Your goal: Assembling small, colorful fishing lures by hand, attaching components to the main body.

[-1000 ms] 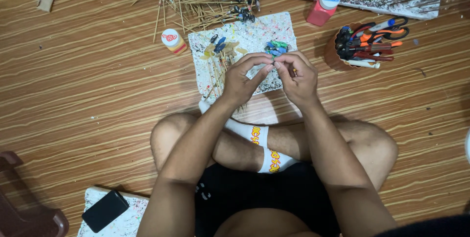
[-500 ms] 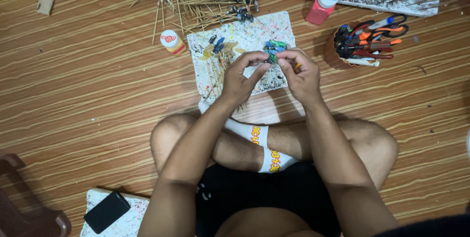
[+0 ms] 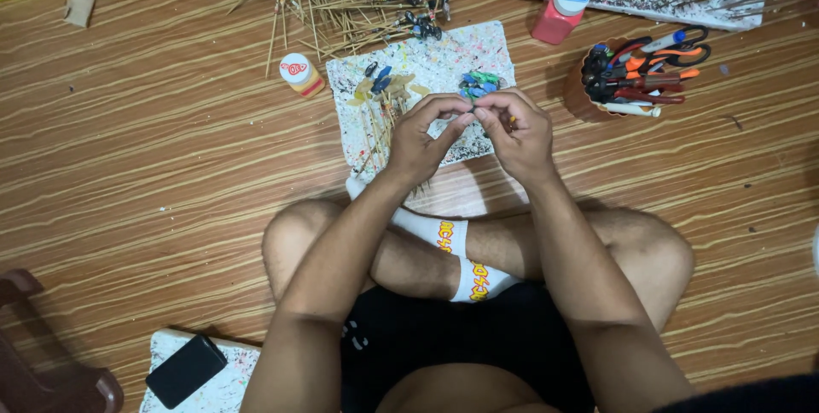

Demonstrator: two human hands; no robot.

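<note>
**Q:** Wood-grain flooring fills the view; where does the person sit, and what lies about them?

**A:** Cross-legged on the floor, with a paint-spattered white board laid just beyond the shins as a work surface. A loose heap of thin bamboo sticks lies at its far left corner, a small white-capped bottle stands at its left edge, and a pink bottle stands to its far right. A brown cup of scissors and markers sits to the right, within reach of the right arm.

**Q:** What do the hands hold?

**A:** The left hand and right hand meet over the board, fingertips pinched together on a small piece (too small to identify; it appears thin and pale). Both sets of fingers are curled closed about it. Holding it over the board seems sensible, since anything dropped would land on the work surface, not the floor.

**Q:** What lies directly beneath?

**A:** Small blue and green painted figures rest on the board just beyond the fingertips, with darker ones farther left, apparently set out to stay apart.

**Q:** And nearer the viewer?

**A:** A black phone lies on a second spattered board, near left, well away from the hands.
</note>
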